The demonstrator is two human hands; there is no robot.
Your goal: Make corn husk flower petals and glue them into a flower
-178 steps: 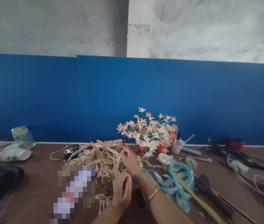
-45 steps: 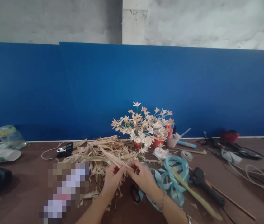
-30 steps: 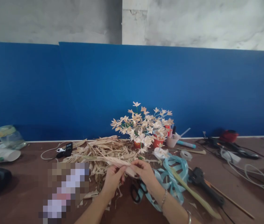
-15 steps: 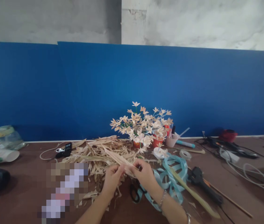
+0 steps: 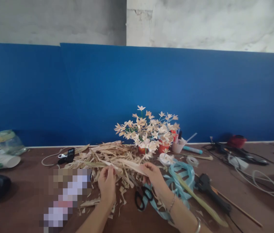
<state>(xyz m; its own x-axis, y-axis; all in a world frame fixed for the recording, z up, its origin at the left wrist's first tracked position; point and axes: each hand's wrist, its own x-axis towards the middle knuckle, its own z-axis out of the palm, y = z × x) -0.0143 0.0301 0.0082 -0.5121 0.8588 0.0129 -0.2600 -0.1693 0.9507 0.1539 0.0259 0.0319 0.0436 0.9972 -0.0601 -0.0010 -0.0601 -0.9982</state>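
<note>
My left hand (image 5: 107,183) is closed in a pinch on the end of a pale dry husk strip, over the front of the husk pile (image 5: 98,155). My right hand (image 5: 153,177) is closed on a wider piece of dry corn husk (image 5: 130,165), which points left across the pile. The two hands are apart. Whether the pieces they hold are joined is hard to make out against the pile. Black-handled scissors (image 5: 140,200) lie below my right hand, on the brown table among light blue ribbon (image 5: 184,174).
Husk flowers (image 5: 146,126) stand in red pots at the back. A glue gun (image 5: 212,192), a wooden stick (image 5: 241,207) and cables lie on the right. On the left are a jar (image 5: 9,142), a paper cup (image 5: 2,161) and a small black device (image 5: 68,156).
My hands were close together on one husk piece. They have moved apart, the left one leftward and the right one slightly rightward, uncovering more of the scissors.
</note>
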